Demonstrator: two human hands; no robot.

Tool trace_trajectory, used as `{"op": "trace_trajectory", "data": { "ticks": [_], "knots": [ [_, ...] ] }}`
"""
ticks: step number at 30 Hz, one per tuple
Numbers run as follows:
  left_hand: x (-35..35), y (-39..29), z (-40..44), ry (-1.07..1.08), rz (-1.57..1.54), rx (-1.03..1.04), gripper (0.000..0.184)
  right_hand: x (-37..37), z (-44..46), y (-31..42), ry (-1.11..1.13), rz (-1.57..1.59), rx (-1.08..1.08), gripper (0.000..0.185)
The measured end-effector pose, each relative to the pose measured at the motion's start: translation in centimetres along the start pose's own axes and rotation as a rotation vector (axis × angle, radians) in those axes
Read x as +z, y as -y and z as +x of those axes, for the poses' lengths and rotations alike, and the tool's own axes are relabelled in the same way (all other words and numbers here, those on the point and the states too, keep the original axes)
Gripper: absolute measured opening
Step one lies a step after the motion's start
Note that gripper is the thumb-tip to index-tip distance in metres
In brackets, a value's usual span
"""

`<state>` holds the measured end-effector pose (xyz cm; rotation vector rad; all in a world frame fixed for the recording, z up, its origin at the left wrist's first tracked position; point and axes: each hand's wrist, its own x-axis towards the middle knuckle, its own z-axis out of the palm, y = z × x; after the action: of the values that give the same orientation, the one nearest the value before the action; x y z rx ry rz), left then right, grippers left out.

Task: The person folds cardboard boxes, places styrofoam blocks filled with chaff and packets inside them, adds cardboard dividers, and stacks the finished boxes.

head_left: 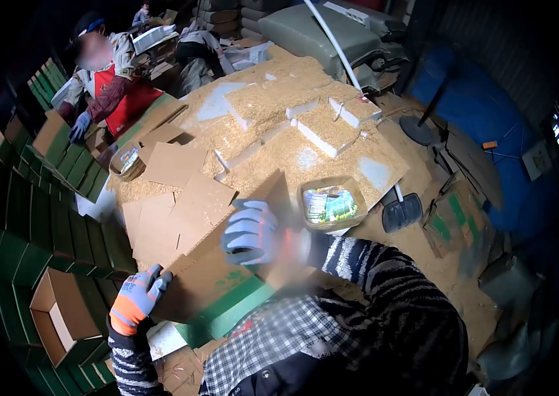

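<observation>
In front of my body is a brown cardboard box (194, 280) with a green lower part, tilted and partly hidden by my arm. My left hand (139, 298), in a grey and orange work glove, grips its near left corner, with the thumb over the edge. At the box's right side is my right hand (250, 234), also gloved. Its fingers bend over the board and point left; the thumb and wrist area are blurred. Just beyond lie loose flat cardboard sheets (190, 211). A round basket (302, 198) holding colourful printed packets stands right of my right hand.
Wood shavings (273, 99) cover the big table, with white divider strips (316, 138) among them. Stacked green boxes (29, 224) line the left side. A co-worker in a red apron (111, 99) stands at far left. A black dustpan-like scoop (401, 212) lies at right.
</observation>
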<state>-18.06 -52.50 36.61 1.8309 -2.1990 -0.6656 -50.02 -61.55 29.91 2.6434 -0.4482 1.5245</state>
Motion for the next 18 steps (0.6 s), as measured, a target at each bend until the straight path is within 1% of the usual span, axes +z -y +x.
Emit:
{"op": "trace_trajectory", "data": {
  "ticks": [1,2,3,4,6,7,8,10,12,13,14,15,16,18],
  "knots": [
    [-0.5,0.0,0.0,0.077,0.013,0.042,0.044,-1.2,0.1,0.6,0.056,0.017,0.003,0.016],
    [-1.6,-1.4,-0.1,0.179,-0.120,0.060,0.038,-2.2,0.3,1.0,0.113,0.037,0.003,0.011],
    [-1.8,-1.0,0.1,0.268,-0.162,0.010,0.033,-2.9,1.0,0.9,0.108,0.058,-0.055,0.004],
    [-2.0,-0.2,0.3,0.358,-0.204,-0.042,0.028,-3.5,1.8,1.0,0.113,0.130,-0.011,0.006],
    [-1.7,2.1,0.9,0.117,0.055,0.074,0.025,-4.2,3.7,1.4,0.124,0.280,0.082,0.012],
    [-2.1,2.1,1.3,0.005,-0.098,-0.050,0.028,-4.3,4.7,1.3,0.183,0.352,0.050,0.013],
    [-1.8,3.2,2.2,-0.196,-0.220,-0.114,0.020,-3.8,4.8,0.7,0.353,0.520,0.128,0.013],
    [1.2,3.0,5.3,-0.738,-0.542,0.059,0.009,-1.9,4.9,1.7,0.623,0.740,0.282,0.010],
    [4.4,2.6,6.3,-0.764,-0.585,0.284,0.013,0.7,4.7,3.0,0.548,0.493,0.149,0.017],
    [5.7,2.5,6.4,-0.630,-0.427,0.278,0.019,2.0,4.7,3.5,0.506,0.366,0.084,0.022],
    [5.4,1.4,5.7,-0.508,-0.198,0.420,0.025,2.8,4.8,3.9,0.465,0.238,0.023,0.027],
    [5.4,2.0,5.5,-0.382,-0.085,0.446,0.026,1.0,6.1,4.5,0.403,0.155,0.179,0.037],
    [5.5,2.6,5.4,-0.257,0.026,0.470,0.027,0.4,6.6,4.0,0.531,0.253,0.444,0.045],
    [6.1,2.6,5.6,-0.257,0.048,0.525,0.028,-1.2,7.9,4.5,0.692,0.895,0.644,0.056]
  ]
}}
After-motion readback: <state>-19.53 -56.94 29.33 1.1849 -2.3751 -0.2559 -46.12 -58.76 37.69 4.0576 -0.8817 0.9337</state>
